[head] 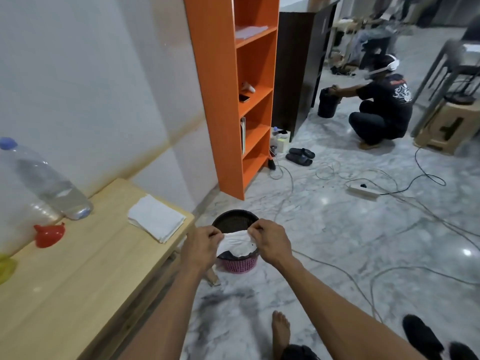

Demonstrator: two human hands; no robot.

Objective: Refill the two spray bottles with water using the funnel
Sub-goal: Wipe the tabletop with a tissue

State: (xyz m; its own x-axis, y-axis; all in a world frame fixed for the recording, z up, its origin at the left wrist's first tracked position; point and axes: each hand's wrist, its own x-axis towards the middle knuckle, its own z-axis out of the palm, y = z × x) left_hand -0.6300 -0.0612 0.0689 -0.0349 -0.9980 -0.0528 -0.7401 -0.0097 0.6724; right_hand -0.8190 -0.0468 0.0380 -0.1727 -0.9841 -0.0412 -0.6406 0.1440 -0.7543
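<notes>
Both hands, left hand and right hand, pinch a white tissue above the pink wastebasket; judged a clean-up step; water bottle and red funnel sit on the table; spray bottles not identifiable; next, release the tissue into the basket.

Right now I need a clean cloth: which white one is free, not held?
The folded cloth lying on the table corner. The other, crumpled cloth is pinched by both hands over the bin.
</notes>
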